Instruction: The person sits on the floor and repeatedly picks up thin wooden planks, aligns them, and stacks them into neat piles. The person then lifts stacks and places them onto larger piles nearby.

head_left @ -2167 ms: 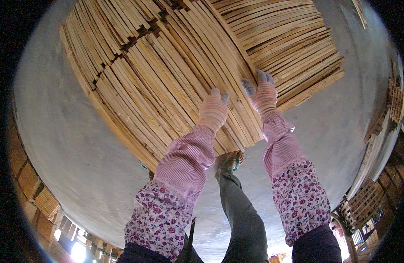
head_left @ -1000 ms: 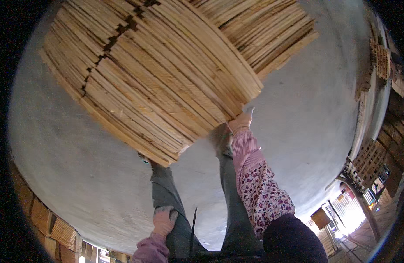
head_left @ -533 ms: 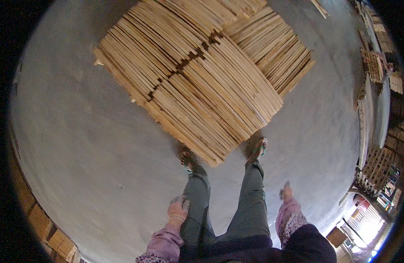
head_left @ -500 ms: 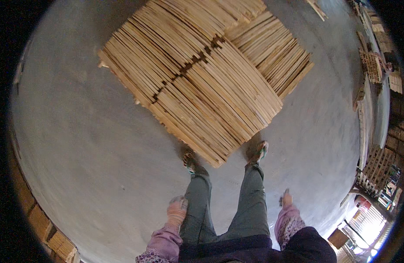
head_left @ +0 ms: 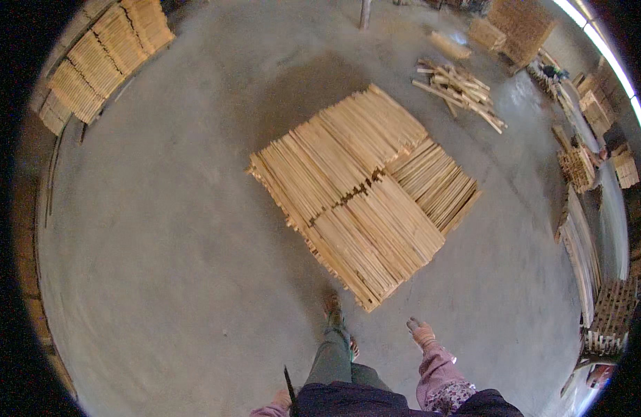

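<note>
wooden slats [head_left: 365, 198] are lying stacked by the feet; right hand [head_left: 423, 335] is hanging with an empty, loose grip, left hand [head_left: 283, 399] unclear. tripping on the corner looks possible.

Pale tan wooden slats [head_left: 365, 201], pink floral sleeve [head_left: 442, 382], grey floor [head_left: 160, 264]

A grey concrete floor [head_left: 160, 264] fills the frame. At its centre lies a broad flat stack of pale wooden slats [head_left: 362, 194]. A loose heap of wood sticks [head_left: 459, 87] lies upper right, bundled slat stacks [head_left: 101, 59] line the upper left edge, and more wood piles [head_left: 584, 236] run along the right edge.
</note>
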A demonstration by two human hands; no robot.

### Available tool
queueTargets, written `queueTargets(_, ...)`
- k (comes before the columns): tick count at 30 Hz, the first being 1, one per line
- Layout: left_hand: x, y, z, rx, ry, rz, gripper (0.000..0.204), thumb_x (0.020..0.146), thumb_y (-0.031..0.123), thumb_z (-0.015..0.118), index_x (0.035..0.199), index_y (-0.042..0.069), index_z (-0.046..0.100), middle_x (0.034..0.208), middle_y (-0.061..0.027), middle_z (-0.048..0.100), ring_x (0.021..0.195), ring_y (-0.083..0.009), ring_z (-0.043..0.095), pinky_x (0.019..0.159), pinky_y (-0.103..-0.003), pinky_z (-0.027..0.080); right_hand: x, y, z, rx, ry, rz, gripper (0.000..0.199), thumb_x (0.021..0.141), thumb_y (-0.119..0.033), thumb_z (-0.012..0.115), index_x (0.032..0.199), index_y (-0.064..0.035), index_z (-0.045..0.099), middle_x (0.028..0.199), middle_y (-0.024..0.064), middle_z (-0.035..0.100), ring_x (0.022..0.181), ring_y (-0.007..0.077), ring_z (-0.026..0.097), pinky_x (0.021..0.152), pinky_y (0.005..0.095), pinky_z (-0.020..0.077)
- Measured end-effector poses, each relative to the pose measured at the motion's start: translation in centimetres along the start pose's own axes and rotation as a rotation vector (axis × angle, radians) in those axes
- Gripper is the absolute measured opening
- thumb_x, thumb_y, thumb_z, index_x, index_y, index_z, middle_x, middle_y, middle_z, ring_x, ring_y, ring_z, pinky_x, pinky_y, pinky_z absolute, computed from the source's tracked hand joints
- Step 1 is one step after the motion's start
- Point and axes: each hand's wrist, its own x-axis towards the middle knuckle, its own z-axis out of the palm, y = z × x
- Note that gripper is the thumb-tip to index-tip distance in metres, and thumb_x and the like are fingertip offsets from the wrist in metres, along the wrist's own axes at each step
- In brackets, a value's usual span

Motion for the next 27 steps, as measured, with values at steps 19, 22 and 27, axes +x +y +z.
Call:
queueTargets(19,-1.4,-16.5,-47.3,-0.175,0.385,0.42,0.029,0.09,0.029,0.059,0.098,0.003,0.07,0.077,-0.0165,0.068,0.067,-0.0301,0.065,0.057,-0.041,0.046,-3.0,-36.6,8.5,-0.284,-0.011,-0.185,0.056,0.083,-0.053,0.064,0.124,-0.0157,0.064,0.118,0.0158,0.068,0.109,0.0325,0.064,0.091,0.0432,0.0495)
queueTargets(22,-8.4,-24.7,-65.1,-0.01,0.685,0.532,0.027,0.09,0.028,0.06,0.097,0.004,0.069,0.074,-0.0151,0.067,0.062,-0.0286,0.065,0.053,-0.04,0.045,-1.6,-49.6,14.9,-0.249,-0.033,-0.175,0.055,0.085,-0.054,0.061,0.125,-0.0165,0.064,0.119,0.0158,0.067,0.108,0.0333,0.064,0.091,0.0435,0.0495)
queueTargets(27,-31.2,-12.8,-96.7,-0.079,1.069,1.078,0.052,0.09,0.029,0.066,0.134,0.006,0.052,0.057,-0.0086,0.047,0.051,-0.0284,0.046,0.05,-0.045,0.037,2.0,-53.2,12.3,-0.5,-0.084,-0.006,0.045,0.087,-0.045,0.058,0.104,-0.0067,0.072,0.109,0.017,0.07,0.098,0.0351,0.066,0.085,0.0458,0.0516)
